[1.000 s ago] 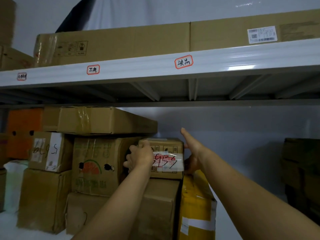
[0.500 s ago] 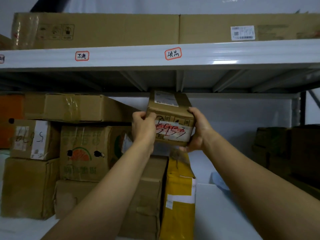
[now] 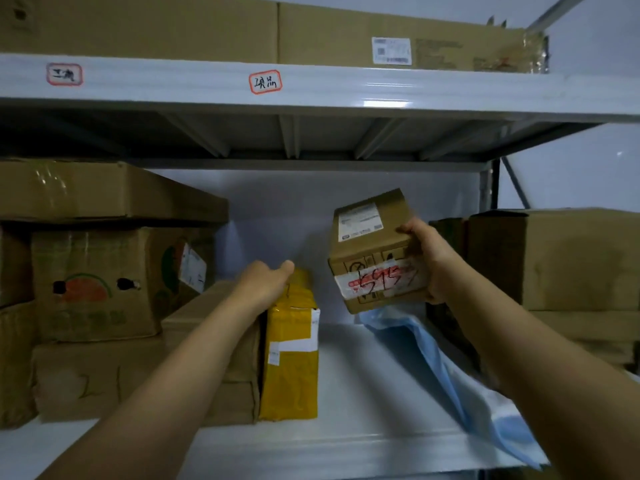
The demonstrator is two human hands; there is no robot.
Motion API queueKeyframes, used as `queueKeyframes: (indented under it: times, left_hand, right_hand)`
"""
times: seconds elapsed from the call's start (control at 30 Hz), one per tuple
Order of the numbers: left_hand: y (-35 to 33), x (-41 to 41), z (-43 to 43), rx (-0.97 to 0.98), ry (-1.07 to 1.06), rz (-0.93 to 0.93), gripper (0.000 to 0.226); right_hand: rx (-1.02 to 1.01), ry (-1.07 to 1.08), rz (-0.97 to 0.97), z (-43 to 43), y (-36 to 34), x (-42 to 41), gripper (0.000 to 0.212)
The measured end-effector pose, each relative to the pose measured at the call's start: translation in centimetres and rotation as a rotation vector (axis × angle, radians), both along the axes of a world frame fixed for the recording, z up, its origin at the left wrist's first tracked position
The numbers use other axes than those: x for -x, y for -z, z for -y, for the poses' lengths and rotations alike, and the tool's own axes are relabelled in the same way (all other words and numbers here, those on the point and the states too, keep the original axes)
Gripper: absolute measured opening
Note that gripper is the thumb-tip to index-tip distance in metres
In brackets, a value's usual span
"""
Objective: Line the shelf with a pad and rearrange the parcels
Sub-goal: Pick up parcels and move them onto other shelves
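My right hand [image 3: 427, 261] grips a small brown parcel [image 3: 372, 247] with a taped label and handwritten digits, held tilted in the air above the white shelf [image 3: 346, 393]. A crumpled blue pad [image 3: 446, 368] lies on the shelf below and to the right of it. My left hand [image 3: 266, 282] rests on the top of an upright yellow parcel [image 3: 292, 355], fingers curled over its upper edge. That yellow parcel leans against a brown box [image 3: 214, 344] on its left.
Stacked cartons fill the left of the shelf, among them a watermelon-print box [image 3: 93, 282] under a flat carton [image 3: 104, 192]. Large brown boxes [image 3: 561, 258] stand at the right. The upper shelf beam [image 3: 346, 91] carries long cartons.
The small parcel has come off the stack and moved right and down, now held by my right hand alone. My left hand let go of it and dropped onto the yellow parcel.
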State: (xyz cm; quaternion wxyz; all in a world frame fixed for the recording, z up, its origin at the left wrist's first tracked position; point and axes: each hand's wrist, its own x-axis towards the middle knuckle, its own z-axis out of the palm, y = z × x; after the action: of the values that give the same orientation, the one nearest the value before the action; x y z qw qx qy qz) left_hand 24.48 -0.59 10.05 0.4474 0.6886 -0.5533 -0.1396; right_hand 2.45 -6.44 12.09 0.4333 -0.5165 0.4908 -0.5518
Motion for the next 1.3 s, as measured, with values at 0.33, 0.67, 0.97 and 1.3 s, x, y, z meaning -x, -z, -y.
queueKeyframes:
  times: [0.33, 0.67, 0.97, 1.3]
  left_hand:
    - [4.5, 0.0, 1.6, -0.116, 0.028, 0.404, 0.101]
    - [5.7, 2.9, 1.9, -0.009, 0.027, -0.086, 0.106]
    - [10.7, 0.8, 7.1, -0.182, 0.17, -0.808, 0.113]
    - [8.7, 3.7, -3.1, -0.129, 0.409, -0.875, 0.042]
  right_hand:
    - [-0.139, 0.248, -0.623, 0.1, 6.7, -3.4, 0.101]
    - [-0.093, 0.123, -0.903, 1.8, 6.7, -3.6, 0.103]
    - [-0.046, 0.062, -0.898, 3.2, 7.0, -3.5, 0.107]
    - [0.069, 0.243, -0.935, -5.0, 6.8, -2.1, 0.092]
